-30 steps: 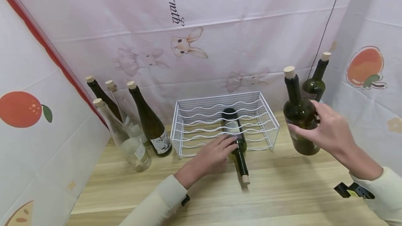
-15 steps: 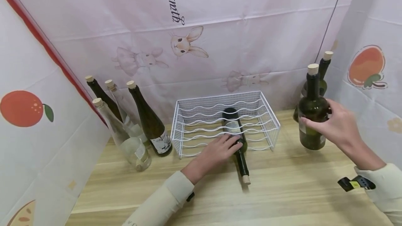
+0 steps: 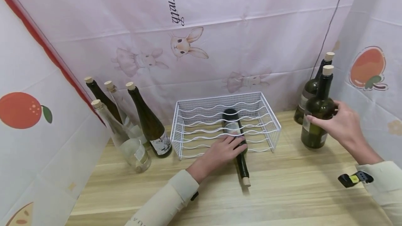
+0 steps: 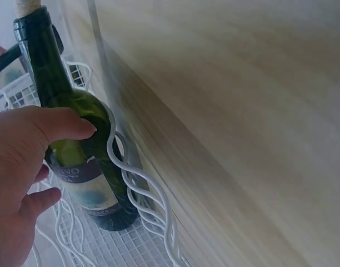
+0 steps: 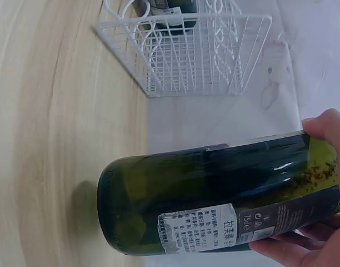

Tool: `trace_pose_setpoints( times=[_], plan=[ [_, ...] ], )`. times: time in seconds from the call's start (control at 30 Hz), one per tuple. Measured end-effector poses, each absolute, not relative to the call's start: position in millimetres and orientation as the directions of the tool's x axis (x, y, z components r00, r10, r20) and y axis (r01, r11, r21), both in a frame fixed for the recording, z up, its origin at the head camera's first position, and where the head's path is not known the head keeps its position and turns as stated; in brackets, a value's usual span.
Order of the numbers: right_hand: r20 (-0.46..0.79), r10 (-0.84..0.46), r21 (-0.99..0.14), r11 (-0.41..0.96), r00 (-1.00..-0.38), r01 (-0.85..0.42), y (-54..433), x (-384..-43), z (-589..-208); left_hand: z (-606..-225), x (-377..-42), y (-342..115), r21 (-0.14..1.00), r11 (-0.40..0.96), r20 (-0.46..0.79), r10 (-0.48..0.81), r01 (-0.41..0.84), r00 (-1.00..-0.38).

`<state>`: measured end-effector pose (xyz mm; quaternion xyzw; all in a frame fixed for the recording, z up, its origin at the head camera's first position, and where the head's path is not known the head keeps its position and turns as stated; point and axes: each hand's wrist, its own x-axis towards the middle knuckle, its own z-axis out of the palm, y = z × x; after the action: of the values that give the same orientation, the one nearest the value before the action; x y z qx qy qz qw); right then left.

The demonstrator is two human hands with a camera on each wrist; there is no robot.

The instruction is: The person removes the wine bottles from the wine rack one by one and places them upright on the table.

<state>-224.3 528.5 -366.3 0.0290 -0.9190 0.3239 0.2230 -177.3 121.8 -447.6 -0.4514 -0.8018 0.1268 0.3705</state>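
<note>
My left hand (image 3: 221, 152) holds a green wine bottle (image 3: 242, 165) that lies in a white wire rack (image 3: 273, 133), its corked neck jutting out at the front. In the left wrist view, the thumb lies along the side of this bottle (image 4: 84, 186) near its shoulder, and other fingers curl at its far side. My right hand (image 3: 343, 125) grips a second dark green wine bottle (image 3: 320, 105) upright by its body, right of the rack. Its base (image 5: 117, 208) hangs just over the table in the right wrist view; whether it touches cannot be told.
Another corked dark bottle (image 3: 309, 88) stands right behind the held one, near the back curtain. At left stand several corked bottles, among them a dark one with a white label (image 3: 146, 121) and a clear one (image 3: 125, 142). Wooden table (image 3: 220, 201) lies in front.
My right hand has carried its bottle to the right and lowered it toward the table, in front of the standing bottle. The left hand has shifted slightly on the lying bottle, which stays in the rack.
</note>
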Motion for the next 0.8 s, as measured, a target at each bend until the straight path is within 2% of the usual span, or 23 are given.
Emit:
trace_pose_setpoints(
  times=[0.43, 0.67, 0.8],
  plan=[
    [0.338, 0.148, -0.625, 0.774, -0.930, -0.104, 537, -245, -379, -445, -180, 129, -0.560, 0.532, 0.377, 0.846, 0.635, -0.377],
    [0.312, 0.160, -0.640, 0.764, -0.936, -0.082, 538, -248, -381, -446, -184, 135, -0.570, 0.518, 0.230, 0.846, 0.638, -0.481],
    [0.306, 0.147, -0.640, 0.763, -0.941, -0.089, 535, -251, -382, -446, -185, 137, -0.590, 0.509, 0.189, 0.841, 0.626, -0.506]
  ],
)
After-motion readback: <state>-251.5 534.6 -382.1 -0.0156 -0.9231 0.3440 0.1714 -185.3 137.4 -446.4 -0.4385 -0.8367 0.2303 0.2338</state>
